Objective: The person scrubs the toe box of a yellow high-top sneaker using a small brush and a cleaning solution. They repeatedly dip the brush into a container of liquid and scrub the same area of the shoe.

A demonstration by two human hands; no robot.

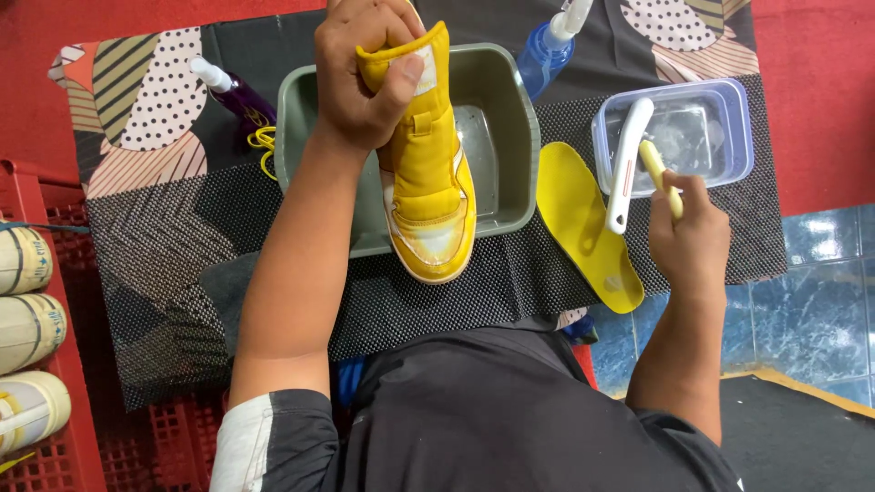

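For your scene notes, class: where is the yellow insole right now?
In the head view, the insole lies flat on the mat, right of the grey basin, beside the clear tub and the right hand.

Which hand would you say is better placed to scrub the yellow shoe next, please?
Probably the right hand: it grips the yellow brush by the clear tub, while the left hand holds the yellow shoe.

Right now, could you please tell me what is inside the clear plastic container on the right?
The clear plastic container holds water, with a white brush leaning over its rim. The brush's bristle end is not visible, so how deep it sits cannot be told.
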